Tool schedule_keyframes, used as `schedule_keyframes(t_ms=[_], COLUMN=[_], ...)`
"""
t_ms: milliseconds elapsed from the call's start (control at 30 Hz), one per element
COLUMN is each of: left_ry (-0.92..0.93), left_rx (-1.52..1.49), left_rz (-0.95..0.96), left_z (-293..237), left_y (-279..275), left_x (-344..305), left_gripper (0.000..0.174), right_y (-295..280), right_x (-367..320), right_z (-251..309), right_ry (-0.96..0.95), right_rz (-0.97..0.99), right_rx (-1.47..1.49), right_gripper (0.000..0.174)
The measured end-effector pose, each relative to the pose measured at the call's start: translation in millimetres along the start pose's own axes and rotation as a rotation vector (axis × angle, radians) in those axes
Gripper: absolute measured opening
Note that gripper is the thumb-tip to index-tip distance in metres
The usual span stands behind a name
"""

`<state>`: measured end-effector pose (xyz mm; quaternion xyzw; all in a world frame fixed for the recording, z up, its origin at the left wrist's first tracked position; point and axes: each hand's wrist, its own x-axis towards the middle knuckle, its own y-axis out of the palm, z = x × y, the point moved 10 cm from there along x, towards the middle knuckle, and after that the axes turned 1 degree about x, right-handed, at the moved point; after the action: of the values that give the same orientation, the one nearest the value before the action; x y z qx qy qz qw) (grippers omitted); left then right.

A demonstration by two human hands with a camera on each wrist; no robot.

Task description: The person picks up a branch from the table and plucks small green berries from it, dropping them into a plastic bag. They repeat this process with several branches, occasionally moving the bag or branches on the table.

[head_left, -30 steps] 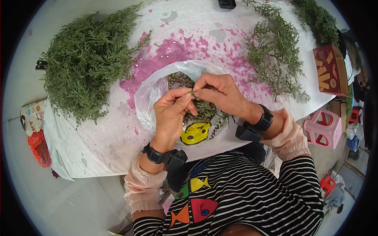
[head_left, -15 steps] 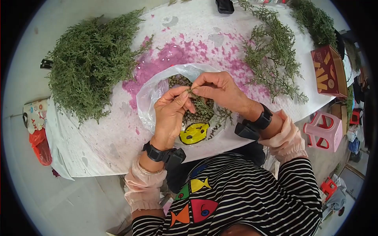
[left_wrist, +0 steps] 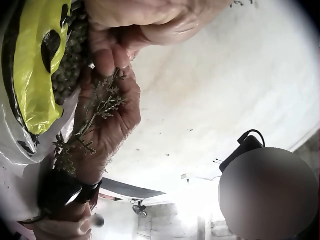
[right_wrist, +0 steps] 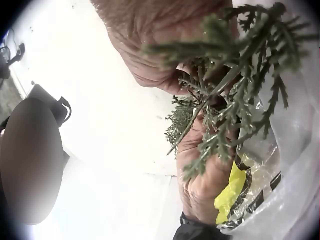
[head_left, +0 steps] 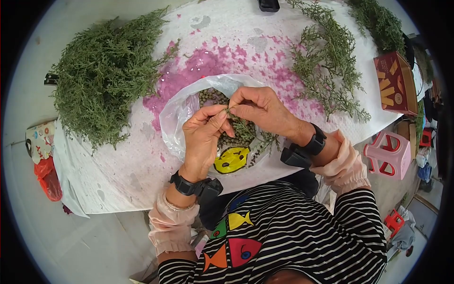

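Note:
Over an opened clear plastic bag (head_left: 172, 118), my two hands meet fingertip to fingertip. My right hand (head_left: 267, 113) pinches a green conifer sprig (head_left: 243, 127), whose leafy end trails below its palm. My left hand (head_left: 201, 137) pinches at the same spot on the sprig, thumb against forefinger. Small round green-brown berries (head_left: 213, 97) fill the bag beneath, and a yellow smiley print (head_left: 231, 160) marks its near side. In the left wrist view, the sprig (left_wrist: 102, 107) lies across the right palm. The right wrist view has its branchlets (right_wrist: 245, 75) close up, partly covering the fingers.
A large heap of conifer branches (head_left: 104, 80) lies on the left of the white table cover (head_left: 127, 182), with looser branches (head_left: 328, 61) on the right. Purple stains mark the cover. A dark red box (head_left: 396, 83) stands at the right edge, near a pink stool (head_left: 388, 155).
Both hands keep their meeting pinch over the bag. The right hand has shifted slightly left, and more of the sprig shows beneath it. The head view has moved a little.

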<state>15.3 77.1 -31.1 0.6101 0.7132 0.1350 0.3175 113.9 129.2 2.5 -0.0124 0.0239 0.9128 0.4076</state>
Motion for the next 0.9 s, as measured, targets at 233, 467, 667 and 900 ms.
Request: schedule_keyframes(t_ms=[233, 467, 667, 900], left_ry=[0.123, 0.142, 0.135, 0.843], left_rx=[0.120, 0.096, 0.320, 0.942], left_rz=[0.003, 0.030, 0.152, -0.074], left_z=[-6.3, -26.7, -32.3, -238.4], left_y=[1.6, 20.8, 72.3, 42.5], left_x=[-3.7, -4.7, -29.2, -57.2], left_gripper=[0.013, 0.030, 0.033, 0.014], right_y=[-1.1, -19.4, -15.3, -59.8], right_x=[-0.8, -3.8, -25.4, -69.6], right_z=[3.8, 31.3, 81.6, 108.7], right_ry=[-0.101, -0.123, -0.386, -0.403], right_rz=[-0.060, -0.156, -0.291, -0.380], right_rx=[-0.166, 0.179, 0.048, -0.453], right_gripper=[0.011, 0.010, 0.010, 0.016])
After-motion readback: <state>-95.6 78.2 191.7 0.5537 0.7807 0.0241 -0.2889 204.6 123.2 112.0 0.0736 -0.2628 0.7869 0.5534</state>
